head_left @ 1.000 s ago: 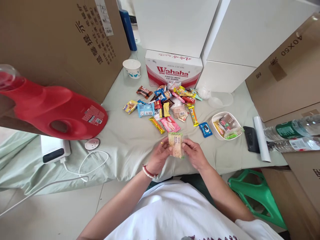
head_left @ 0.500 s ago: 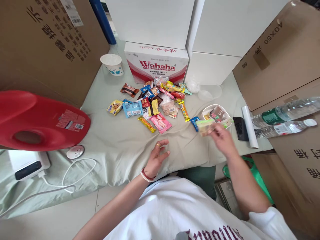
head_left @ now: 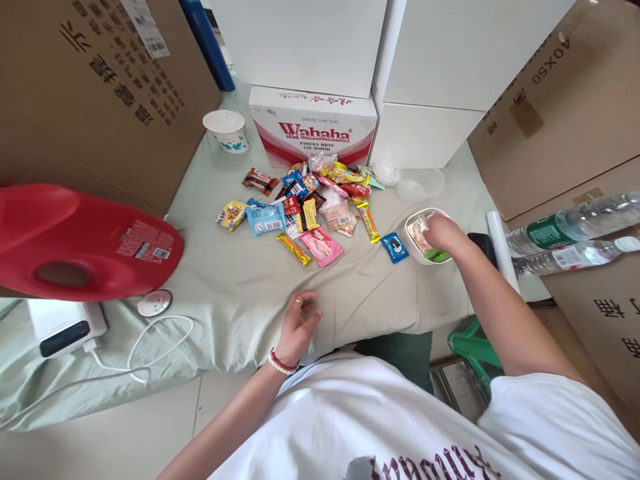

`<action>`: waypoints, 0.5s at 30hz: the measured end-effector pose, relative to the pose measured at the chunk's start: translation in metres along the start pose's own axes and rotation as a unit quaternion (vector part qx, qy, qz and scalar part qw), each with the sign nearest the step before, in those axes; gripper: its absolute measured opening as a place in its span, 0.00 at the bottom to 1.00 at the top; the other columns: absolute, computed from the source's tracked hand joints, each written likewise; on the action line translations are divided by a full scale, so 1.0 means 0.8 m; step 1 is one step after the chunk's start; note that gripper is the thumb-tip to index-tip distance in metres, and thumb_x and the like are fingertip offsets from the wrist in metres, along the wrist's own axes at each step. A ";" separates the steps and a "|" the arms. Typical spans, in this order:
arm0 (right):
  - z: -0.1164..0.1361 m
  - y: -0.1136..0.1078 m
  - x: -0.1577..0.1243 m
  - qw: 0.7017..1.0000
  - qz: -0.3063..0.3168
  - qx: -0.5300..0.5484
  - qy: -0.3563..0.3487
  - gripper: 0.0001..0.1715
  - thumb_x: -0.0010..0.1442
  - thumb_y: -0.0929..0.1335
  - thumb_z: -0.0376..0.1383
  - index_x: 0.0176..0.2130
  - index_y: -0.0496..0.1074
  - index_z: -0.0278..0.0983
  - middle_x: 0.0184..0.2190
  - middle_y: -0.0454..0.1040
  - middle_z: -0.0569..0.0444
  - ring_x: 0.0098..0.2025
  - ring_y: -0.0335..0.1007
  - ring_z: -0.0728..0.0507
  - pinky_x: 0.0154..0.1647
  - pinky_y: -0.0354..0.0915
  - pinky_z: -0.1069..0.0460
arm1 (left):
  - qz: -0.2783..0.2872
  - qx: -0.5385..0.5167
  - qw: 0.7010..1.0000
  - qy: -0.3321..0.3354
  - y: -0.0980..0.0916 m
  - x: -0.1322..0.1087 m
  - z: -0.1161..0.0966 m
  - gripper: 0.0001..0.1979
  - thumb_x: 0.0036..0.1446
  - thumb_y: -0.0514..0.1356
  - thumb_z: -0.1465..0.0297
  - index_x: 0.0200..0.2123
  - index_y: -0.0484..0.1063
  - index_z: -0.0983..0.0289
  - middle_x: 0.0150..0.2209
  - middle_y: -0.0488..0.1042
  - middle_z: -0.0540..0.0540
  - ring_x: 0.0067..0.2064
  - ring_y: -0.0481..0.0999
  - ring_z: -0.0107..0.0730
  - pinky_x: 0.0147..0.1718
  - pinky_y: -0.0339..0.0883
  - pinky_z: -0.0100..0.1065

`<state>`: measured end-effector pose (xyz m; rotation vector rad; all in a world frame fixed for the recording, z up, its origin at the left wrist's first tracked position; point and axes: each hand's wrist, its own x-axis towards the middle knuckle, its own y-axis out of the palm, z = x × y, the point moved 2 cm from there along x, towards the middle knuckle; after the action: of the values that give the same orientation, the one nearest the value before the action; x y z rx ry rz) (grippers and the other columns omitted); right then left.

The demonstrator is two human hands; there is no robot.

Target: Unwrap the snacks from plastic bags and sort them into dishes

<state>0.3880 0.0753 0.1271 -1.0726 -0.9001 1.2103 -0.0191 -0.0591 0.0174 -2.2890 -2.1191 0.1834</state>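
Observation:
My right hand (head_left: 443,233) reaches into a small white plastic bowl (head_left: 407,248), its fingers closed at the edge of a pale snack packet (head_left: 419,233). The fingertips are partly hidden among the wrapped snacks there. A green wrapper (head_left: 439,256) shows under the hand. Just left of the bowl, a blue snack packet (head_left: 395,247) lies flat on the cloth. My left hand (head_left: 297,323) is over the table's front edge, fingers apart and holding nothing. Beyond it lie a pink packet (head_left: 323,245) and a thin yellow-brown bar (head_left: 293,249).
A heap of wrapped snacks (head_left: 305,200) lies before a Wahaha carton (head_left: 315,130). A paper cup (head_left: 227,131) stands back left, a red jug (head_left: 90,243) at left. A clear lid (head_left: 420,185) is behind the bowl; a phone (head_left: 481,245) and plastic bottles (head_left: 570,257) lie right.
My right hand has carried the pale packet from in front of the bowl into it. The blue packet shows fully now. My left hand has drawn slightly left and toward me.

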 end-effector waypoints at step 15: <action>-0.149 -0.016 -0.069 0.976 0.082 0.109 -0.167 0.30 0.65 0.67 0.57 0.52 0.80 0.40 0.53 0.80 0.43 0.58 0.74 0.33 0.62 0.67 0.37 | 0.236 0.202 0.874 0.374 0.220 0.157 -0.123 0.21 0.72 0.48 0.65 0.62 0.72 0.61 0.64 0.72 0.64 0.66 0.69 0.41 0.64 0.63 0.46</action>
<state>0.4961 0.0022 0.1080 -0.7894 -0.9186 1.6218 0.1746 0.0582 0.0898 -2.0798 -1.0272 -0.2116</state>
